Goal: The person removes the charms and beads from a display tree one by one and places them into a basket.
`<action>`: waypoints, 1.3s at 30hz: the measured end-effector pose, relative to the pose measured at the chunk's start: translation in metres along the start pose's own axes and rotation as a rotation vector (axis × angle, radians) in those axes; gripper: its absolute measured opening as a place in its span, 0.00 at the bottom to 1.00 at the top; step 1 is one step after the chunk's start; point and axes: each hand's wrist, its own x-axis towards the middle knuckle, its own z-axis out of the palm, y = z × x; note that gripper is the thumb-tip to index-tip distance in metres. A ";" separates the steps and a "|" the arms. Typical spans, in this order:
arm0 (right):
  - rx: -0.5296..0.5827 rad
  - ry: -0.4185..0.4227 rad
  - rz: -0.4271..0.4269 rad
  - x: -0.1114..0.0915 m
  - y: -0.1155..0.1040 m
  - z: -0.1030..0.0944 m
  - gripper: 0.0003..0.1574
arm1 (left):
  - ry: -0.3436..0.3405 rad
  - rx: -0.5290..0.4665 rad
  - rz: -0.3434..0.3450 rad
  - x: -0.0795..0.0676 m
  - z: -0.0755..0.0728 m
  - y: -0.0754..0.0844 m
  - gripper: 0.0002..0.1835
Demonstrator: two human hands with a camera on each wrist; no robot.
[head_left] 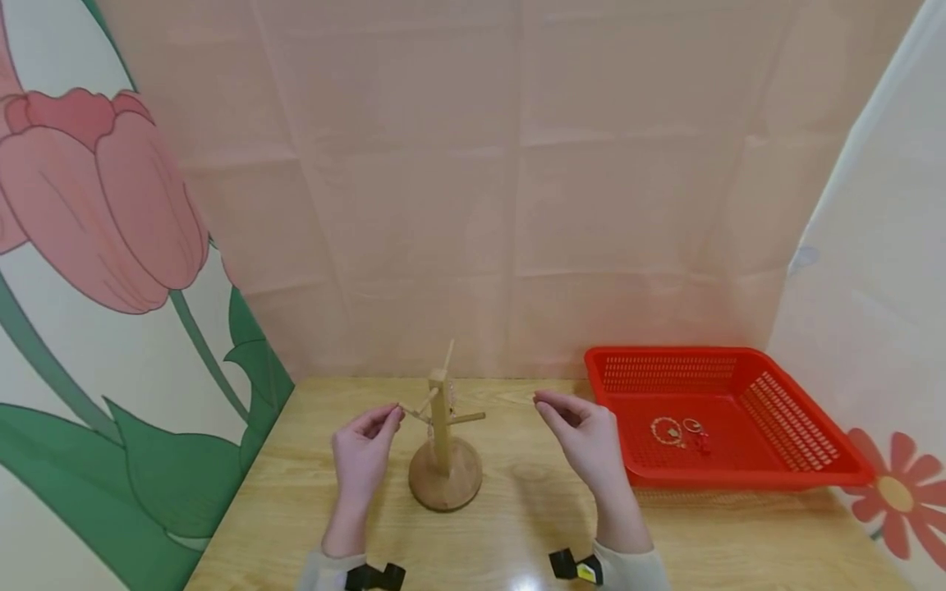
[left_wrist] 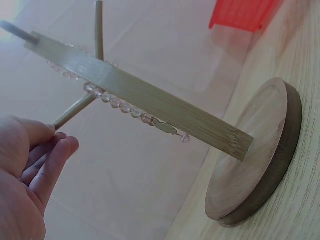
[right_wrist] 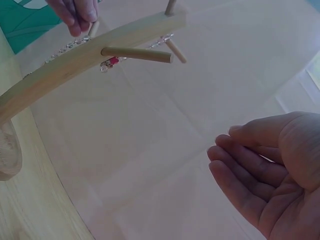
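A wooden jewelry stand (head_left: 441, 435) with a round base and several pegs stands upright on the table. My left hand (head_left: 362, 451) pinches the tip of its left peg (left_wrist: 75, 112) between thumb and fingers. From that peg a bracelet of clear pinkish beads (left_wrist: 125, 107) hangs along the post, with a small metal charm low on it. In the right wrist view, another beaded bracelet (right_wrist: 114, 61) with a red bead hangs on the far side of the post. My right hand (head_left: 587, 435) hovers right of the stand, fingers loosely bent, holding nothing.
To the right, a red plastic basket (head_left: 739, 478) holds a beaded bracelet (head_left: 668, 432) and a ring-shaped piece with a red pendant (head_left: 702, 443). The light wooden table (head_left: 517, 525) ends at a pinkish cloth backdrop (head_left: 473, 246).
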 end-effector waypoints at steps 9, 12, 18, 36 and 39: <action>-0.010 0.004 -0.015 0.000 0.000 0.000 0.13 | -0.027 0.007 -0.002 0.000 0.003 -0.007 0.07; -0.009 0.003 -0.019 -0.001 0.000 0.001 0.13 | -0.069 -0.006 -0.041 0.000 0.004 -0.006 0.10; -0.017 0.001 -0.001 -0.001 0.002 0.001 0.13 | -0.142 -0.014 -0.099 -0.001 0.005 -0.004 0.16; 0.004 -0.019 -0.040 0.004 -0.003 0.012 0.12 | -0.033 -0.134 0.119 -0.006 -0.008 0.055 0.10; 0.010 -0.026 -0.060 0.005 -0.004 0.017 0.12 | -0.053 -0.183 0.171 -0.011 -0.005 0.066 0.10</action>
